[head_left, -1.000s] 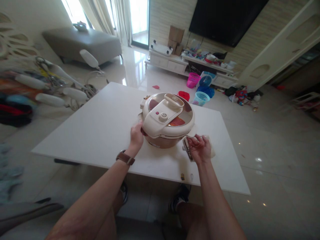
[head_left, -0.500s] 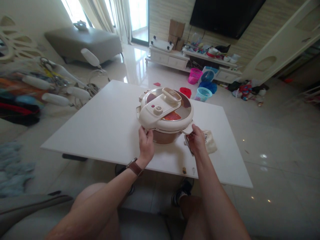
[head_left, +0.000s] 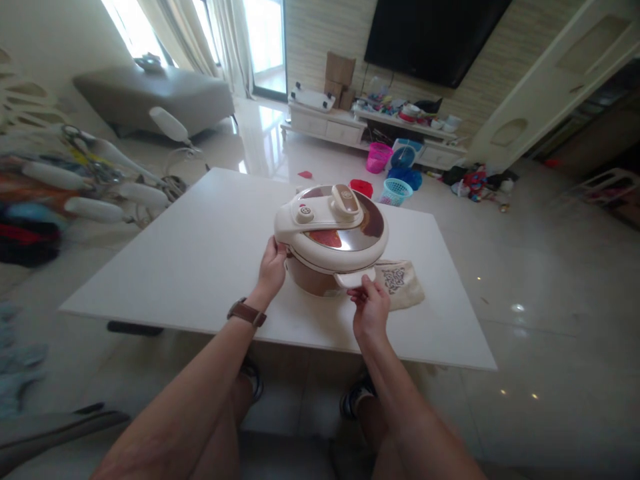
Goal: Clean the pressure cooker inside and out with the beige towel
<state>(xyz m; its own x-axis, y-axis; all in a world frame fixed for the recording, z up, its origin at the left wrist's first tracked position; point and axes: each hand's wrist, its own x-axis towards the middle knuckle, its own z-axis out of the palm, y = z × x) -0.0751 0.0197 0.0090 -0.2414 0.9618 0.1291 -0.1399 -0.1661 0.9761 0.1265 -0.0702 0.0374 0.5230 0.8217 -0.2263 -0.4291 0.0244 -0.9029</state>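
Note:
A cream and brown pressure cooker (head_left: 331,240) with a cream lid and top handle stands on the white table (head_left: 200,260). My left hand (head_left: 273,265) grips the cooker's left side just under the lid rim. My right hand (head_left: 370,309) pinches the cream side handle at the cooker's front right. A beige cloth with a dark printed pattern (head_left: 400,283) lies flat on the table to the right of the cooker, beside my right hand. A brown watch is on my left wrist.
A rack with white bars and coloured clothes (head_left: 75,187) stands left of the table. Beyond are a grey sofa (head_left: 150,93), a low white TV unit (head_left: 370,127) and plastic baskets (head_left: 395,190) on the glossy floor. My knees are below the table's near edge.
The cooker has been turned clockwise as seen from above: the side handle came round to the front. My right hand let go of the cloth, which now lies flat, and took the handle.

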